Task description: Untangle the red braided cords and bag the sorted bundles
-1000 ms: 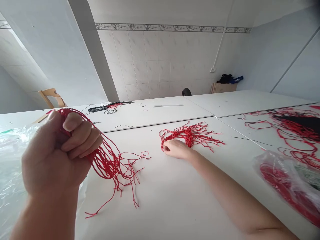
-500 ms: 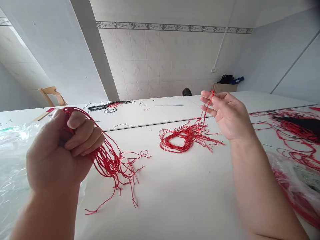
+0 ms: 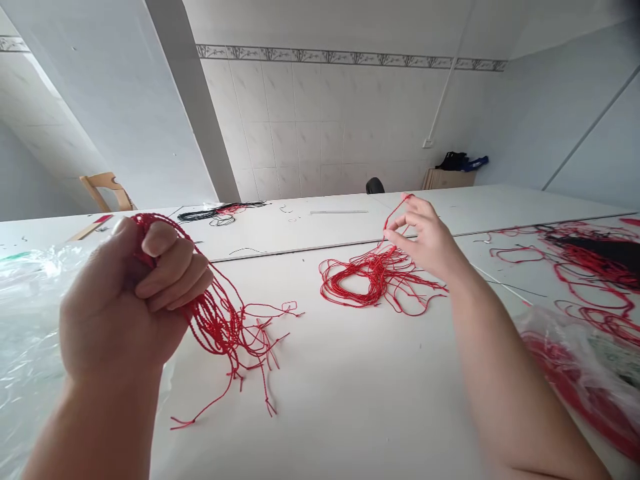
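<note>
- Head view, live on a long white table [image 3: 350, 400], with a tiled wall [image 3: 310, 127] beyond it and a wooden chair [image 3: 107, 190] far left.
- Along the far table, black cords [image 3: 220, 212] lie in a tangle; off to the right, a red-and-black cord heap [image 3: 590, 263] sprawls, with a clear bag [image 3: 575, 380] of red cord below it.
- Another clear bag [image 3: 30, 333] bunches up under the left forearm.
- Left hand [image 3: 133, 300] is clenched tight in a fist, gripping the top of a red bundle [image 3: 220, 327].
- That bundle runs down and rightward from the fist, its loose tails fanning out over the table.
- Right hand [image 3: 430, 243] hovers directly above a red pile [image 3: 375, 280], much nearer to it than the left hand, which sits well off to the pile's left.
- Red pile: a loose, looped tangle, longest from left to right, with frayed tails trailing rightward.
- Right fingers are half curled, thumb and index nearly together, pinching one thin strand [image 3: 395, 217].
- That strand climbs from the pile's top, tilting up and right into the fingertips, drawn taut enough to stand clear of the table.
</note>
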Demonstrator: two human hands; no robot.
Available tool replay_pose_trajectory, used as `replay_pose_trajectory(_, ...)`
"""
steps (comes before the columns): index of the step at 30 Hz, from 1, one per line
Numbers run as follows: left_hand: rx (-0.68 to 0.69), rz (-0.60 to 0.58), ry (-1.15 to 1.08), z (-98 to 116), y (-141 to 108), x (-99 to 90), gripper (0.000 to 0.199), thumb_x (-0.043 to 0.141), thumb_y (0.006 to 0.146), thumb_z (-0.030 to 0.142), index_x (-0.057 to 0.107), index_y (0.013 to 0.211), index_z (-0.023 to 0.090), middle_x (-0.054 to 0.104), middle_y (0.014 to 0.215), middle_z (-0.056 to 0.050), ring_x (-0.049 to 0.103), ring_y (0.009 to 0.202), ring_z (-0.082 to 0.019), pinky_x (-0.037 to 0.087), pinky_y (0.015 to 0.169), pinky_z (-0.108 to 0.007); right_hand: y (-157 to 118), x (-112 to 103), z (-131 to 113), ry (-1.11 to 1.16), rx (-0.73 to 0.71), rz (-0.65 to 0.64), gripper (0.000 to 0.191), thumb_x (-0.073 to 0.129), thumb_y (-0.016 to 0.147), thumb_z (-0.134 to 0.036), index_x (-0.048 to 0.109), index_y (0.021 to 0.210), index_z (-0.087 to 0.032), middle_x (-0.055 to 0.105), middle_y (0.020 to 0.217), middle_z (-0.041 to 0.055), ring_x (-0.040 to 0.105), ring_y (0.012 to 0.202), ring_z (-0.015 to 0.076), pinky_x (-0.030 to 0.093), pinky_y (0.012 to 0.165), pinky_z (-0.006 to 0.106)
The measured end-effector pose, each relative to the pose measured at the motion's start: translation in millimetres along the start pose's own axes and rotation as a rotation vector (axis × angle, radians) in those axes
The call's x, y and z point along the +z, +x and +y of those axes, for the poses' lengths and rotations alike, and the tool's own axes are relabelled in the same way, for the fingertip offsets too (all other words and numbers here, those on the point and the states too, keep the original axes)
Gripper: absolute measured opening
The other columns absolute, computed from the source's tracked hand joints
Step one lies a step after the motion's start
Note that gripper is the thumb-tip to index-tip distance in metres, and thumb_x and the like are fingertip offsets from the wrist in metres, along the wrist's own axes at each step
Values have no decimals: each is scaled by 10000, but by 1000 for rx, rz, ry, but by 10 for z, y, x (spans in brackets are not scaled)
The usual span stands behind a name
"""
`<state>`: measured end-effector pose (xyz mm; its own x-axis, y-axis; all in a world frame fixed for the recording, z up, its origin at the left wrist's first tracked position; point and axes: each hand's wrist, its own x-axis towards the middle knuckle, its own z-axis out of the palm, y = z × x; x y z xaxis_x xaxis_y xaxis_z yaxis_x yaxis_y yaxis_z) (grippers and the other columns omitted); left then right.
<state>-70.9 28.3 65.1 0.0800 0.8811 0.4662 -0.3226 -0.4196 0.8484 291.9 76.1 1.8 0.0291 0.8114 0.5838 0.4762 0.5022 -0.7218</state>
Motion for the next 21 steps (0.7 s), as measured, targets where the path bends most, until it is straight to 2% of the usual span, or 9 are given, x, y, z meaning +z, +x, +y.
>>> replay_pose_trajectory(3,-4,-10,3,5,-3,-3,474,224,1044,209,480,645,198,146,470,60,76,403,-110,184,356,-231,-20,-7,-53,174,50,-111,258,716,880,-529,684,874,-273,420,1605,19,297,1530,338,390,1158,591)
replay_pose_trajectory(7,-11,-19,-14,-2,-16,1,433,295,1031,207,488,644,195,157,468,61,88,402,-104,186,359,-229,-54,-48,-182,144,30,-33,238,774,845,-488,685,832,-268,437,1589,14,240,1554,339,366,1180,596)
replay_pose_trajectory(12,-3,-22,-40,-32,-31,-10,376,395,1016,232,537,669,199,169,495,59,107,417,-102,193,369,-234,-59,-61,-243,263,-6,-39,213,743,873,-492,694,882,-285,437,1593,-15,313,1526,346,444,1127,577)
replay_pose_trajectory(15,-11,-5,-24,-36,-40,-6,365,447,1008,274,554,663,217,152,505,55,94,425,-110,175,372,-253,-48,-59,-227,270,-34,26,195,719,892,-482,691,892,-289,455,1581,-15,342,1511,337,379,1164,601)
replay_pose_trajectory(17,-15,1,-8,-31,-46,3,361,464,1006,292,559,663,226,143,510,53,89,431,-115,164,375,-264,-51,-77,-209,159,-61,65,193,758,867,-453,693,858,-272,521,1513,15,331,1514,326,313,1205,577)
replay_pose_trajectory(19,-14,0,0,-25,-53,11,359,476,1004,307,561,662,234,134,514,52,83,435,-119,153,378,-273,-69,-123,-189,77,-26,-35,220,775,850,-463,693,844,-259,602,1394,46,386,1478,323,333,1198,531)
replay_pose_trajectory(21,-18,-7,6,-20,-59,15,354,484,1000,306,563,661,237,134,515,51,84,436,-120,148,381,-278,-97,-188,-171,17,106,-247,262,746,863,-507,684,846,-253,650,1301,57,516,1368,328,433,1118,492)
